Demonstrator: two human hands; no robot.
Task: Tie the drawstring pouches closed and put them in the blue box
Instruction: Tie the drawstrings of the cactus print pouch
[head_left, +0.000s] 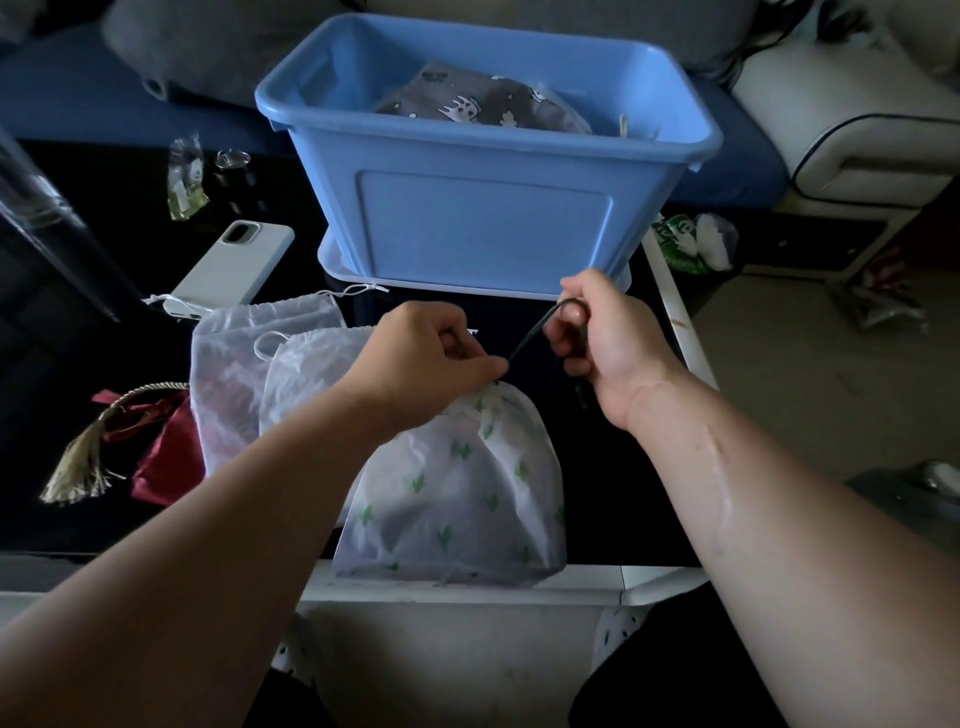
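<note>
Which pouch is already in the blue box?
The grey patterned pouch. The cactus-print pouch, two white pouches and red pouch lie on the table.

Black tabletop (608, 483) w/ white edge. Phone (234, 265) in pale case, face down, 10 o'clock. Clear packet (186, 176) and small dark container (234, 174) side by side, further out at 10-11. Grey cushion (208, 47) at 11. Cream armchair (852, 135) at 2. Bag of green/white rubbish (693, 244) just beside table edge, approx 2-3.
</note>
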